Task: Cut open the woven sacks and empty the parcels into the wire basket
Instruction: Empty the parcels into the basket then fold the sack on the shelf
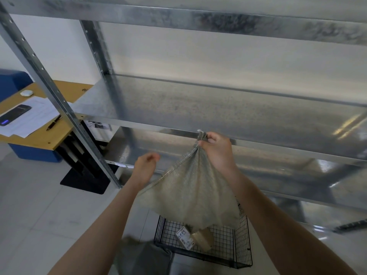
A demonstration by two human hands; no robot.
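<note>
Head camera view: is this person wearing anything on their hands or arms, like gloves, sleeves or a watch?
No. The left hand and right hand are bare, with no gloves or rings visible. The left forearm and right forearm are bare too: no sleeves, watch or wristband in view.

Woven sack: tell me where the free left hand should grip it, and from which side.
Probably take the woven sack by its stitched edge, from the left. The right hand holds the top corner bunched, so the cloth hangs limp over the wire basket, and that edge slants down beside the left hand.
</note>
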